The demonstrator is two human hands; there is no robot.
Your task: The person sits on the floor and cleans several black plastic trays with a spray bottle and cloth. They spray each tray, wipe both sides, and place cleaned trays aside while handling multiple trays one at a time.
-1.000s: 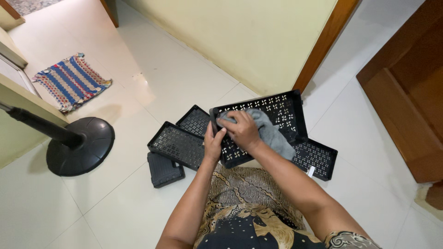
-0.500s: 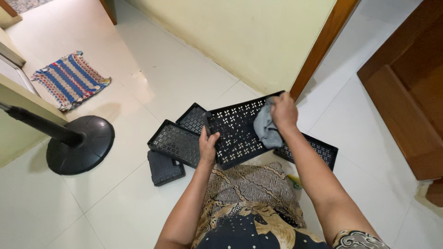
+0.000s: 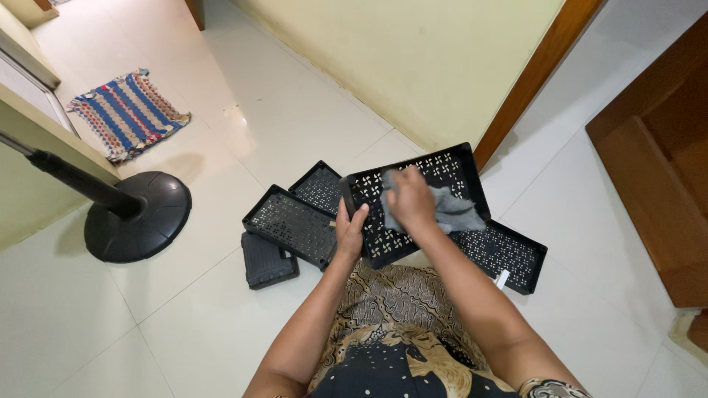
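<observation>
left hand (image 3: 349, 230) clamped on near-left edge of black perforated tray (image 3: 442, 173), held tilted above lap. right hand (image 3: 410, 200) closed on grey cloth (image 3: 451, 210), pressed flat vs tray's inside. hands apart, tray btwn them. on white tile floor (image 3: 221, 309): more black trays left (image 3: 289, 225) & right (image 3: 505, 254), fan base (image 3: 140, 217) far left, striped mat (image 3: 127, 112) beyond.

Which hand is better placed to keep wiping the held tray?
Right. The right hand presses the grey cloth onto the tray, while the left hand grips the tray's near-left edge, steadying it.
</observation>
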